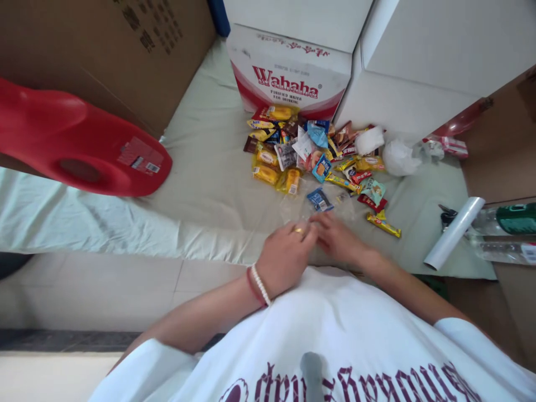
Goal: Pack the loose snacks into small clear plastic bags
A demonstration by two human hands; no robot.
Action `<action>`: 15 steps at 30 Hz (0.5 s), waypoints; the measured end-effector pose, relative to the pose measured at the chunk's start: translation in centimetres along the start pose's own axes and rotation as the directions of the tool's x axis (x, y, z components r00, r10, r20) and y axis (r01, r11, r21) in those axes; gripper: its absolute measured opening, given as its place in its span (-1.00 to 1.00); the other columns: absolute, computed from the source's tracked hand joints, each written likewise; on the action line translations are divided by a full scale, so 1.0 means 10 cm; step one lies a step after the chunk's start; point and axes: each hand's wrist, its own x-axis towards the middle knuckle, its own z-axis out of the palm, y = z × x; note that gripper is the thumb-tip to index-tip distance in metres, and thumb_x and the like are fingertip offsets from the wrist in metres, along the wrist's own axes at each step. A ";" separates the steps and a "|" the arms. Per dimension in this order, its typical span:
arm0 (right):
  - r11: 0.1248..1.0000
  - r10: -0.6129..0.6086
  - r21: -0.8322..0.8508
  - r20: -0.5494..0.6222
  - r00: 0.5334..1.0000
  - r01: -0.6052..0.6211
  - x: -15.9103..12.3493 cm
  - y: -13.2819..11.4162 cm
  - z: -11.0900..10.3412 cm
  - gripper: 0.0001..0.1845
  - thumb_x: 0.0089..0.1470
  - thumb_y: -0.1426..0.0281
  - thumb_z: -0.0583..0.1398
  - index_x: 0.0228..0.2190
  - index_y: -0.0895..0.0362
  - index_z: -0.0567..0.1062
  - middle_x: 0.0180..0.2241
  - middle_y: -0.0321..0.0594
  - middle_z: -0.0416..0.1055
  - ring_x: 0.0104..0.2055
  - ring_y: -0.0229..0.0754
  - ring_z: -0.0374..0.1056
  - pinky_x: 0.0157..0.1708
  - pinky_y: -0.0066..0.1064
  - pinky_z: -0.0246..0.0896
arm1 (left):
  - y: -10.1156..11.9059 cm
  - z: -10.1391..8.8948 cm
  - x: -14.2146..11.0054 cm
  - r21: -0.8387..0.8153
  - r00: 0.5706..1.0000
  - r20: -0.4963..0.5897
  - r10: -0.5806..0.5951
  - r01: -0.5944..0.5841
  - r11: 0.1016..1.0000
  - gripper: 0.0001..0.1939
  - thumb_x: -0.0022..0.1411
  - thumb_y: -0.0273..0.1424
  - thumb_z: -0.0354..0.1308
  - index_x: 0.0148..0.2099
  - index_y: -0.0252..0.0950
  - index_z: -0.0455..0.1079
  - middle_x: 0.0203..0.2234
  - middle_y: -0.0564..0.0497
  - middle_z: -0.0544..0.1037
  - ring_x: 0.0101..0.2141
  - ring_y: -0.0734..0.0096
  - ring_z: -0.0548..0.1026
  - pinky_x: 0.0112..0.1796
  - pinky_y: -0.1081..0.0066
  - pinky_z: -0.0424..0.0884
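A clear plastic bag (342,207) lies flat near the front edge of the covered surface, with a blue snack packet (320,199) in or on it. At the bag's near edge, my left hand (287,254) is closed, fingers bent inward, with a ring and bracelets on it. Meeting it from the other side, my right hand (340,240) is also closed, its fingertips pressed close to the left ones. Both seem to pinch the bag's edge, though the fingertips are partly hidden. Just beyond lies a heap of wrapped snacks (287,154), and a yellow stick packet (384,225) lies to the right.
A white and red water carton (288,72) stands behind the heap. To the left lies a large red plastic container (84,139) beside a brown cardboard box (104,50). Crumpled white tissue (400,157), a white roll (454,234) and plastic bottles (517,219) are at the right.
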 end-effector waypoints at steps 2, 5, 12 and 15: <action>0.996 -0.081 0.047 0.156 0.984 0.075 -0.18 -0.08 0.29 -0.74 0.27 0.48 0.17 -0.06 0.09 0.59 0.07 -0.01 0.48 0.19 0.03 0.31 0.19 0.00 0.30 | 0.00 0.16 0.26 -0.012 0.979 -0.108 0.170 -0.172 0.985 -0.63 0.46 -0.45 -0.04 0.20 -0.31 0.43 0.10 -0.28 0.52 0.13 0.10 0.47 0.09 0.15 0.39; 0.989 -0.109 0.117 0.214 0.971 0.085 -0.49 -0.03 0.43 -0.69 0.31 0.48 0.16 -0.01 0.06 0.61 0.21 -0.02 0.41 0.35 0.01 0.19 0.30 0.06 0.18 | -0.16 0.44 0.46 -0.040 0.983 0.078 0.168 -0.165 0.985 -0.73 0.40 -0.51 0.02 -0.05 -0.37 0.55 -0.07 -0.26 0.58 0.02 0.09 0.52 -0.02 0.19 0.43; 0.910 0.010 0.400 0.239 0.971 -0.107 -0.86 0.31 -0.29 -0.76 0.35 0.30 0.17 -0.13 0.06 0.65 0.00 -0.07 0.57 0.08 -0.07 0.49 0.08 -0.19 0.41 | -0.63 0.62 0.02 -0.194 0.964 0.229 -0.136 0.182 0.964 -0.47 0.51 -0.17 -0.11 -0.27 -0.33 0.59 0.02 -0.19 0.52 -0.18 0.26 0.59 -0.12 0.28 0.49; 0.964 0.151 0.202 0.121 0.981 -0.173 -0.29 0.46 -0.56 -0.71 0.38 0.31 0.11 -0.08 0.08 0.62 -0.18 -0.13 0.60 -0.18 -0.13 0.52 -0.14 -0.32 0.41 | -0.58 0.64 -0.17 -0.119 0.924 0.266 -0.273 0.313 0.942 -0.59 0.49 -0.23 -0.06 -0.10 -0.33 0.58 0.25 -0.23 0.38 -0.20 0.24 0.62 -0.17 0.27 0.52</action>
